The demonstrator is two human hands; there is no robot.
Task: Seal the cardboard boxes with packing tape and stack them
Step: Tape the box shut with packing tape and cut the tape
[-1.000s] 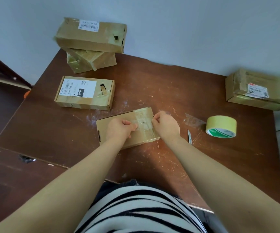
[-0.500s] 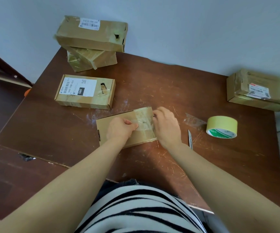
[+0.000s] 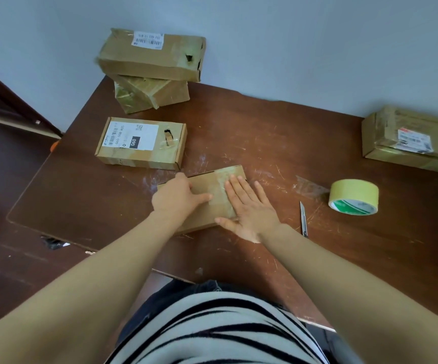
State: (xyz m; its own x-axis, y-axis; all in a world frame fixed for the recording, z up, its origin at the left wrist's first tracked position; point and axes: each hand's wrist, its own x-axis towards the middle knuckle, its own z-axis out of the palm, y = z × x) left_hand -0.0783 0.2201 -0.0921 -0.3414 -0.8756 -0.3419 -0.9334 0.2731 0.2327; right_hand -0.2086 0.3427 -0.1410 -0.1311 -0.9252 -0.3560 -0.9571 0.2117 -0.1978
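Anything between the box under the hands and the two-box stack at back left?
Yes. The labelled box lies on the table roughly on the straight line from the box being taped to the two-box stack. Sliding looks blocked; lifting over it should clear.

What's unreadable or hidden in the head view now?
Head view only:
Box being taped: top partly hidden under left hand and right hand.
Far-right box: cut by frame edge, label blurred.
Top stacked box's label: print too small.
Utility knife: blade too small to judge.
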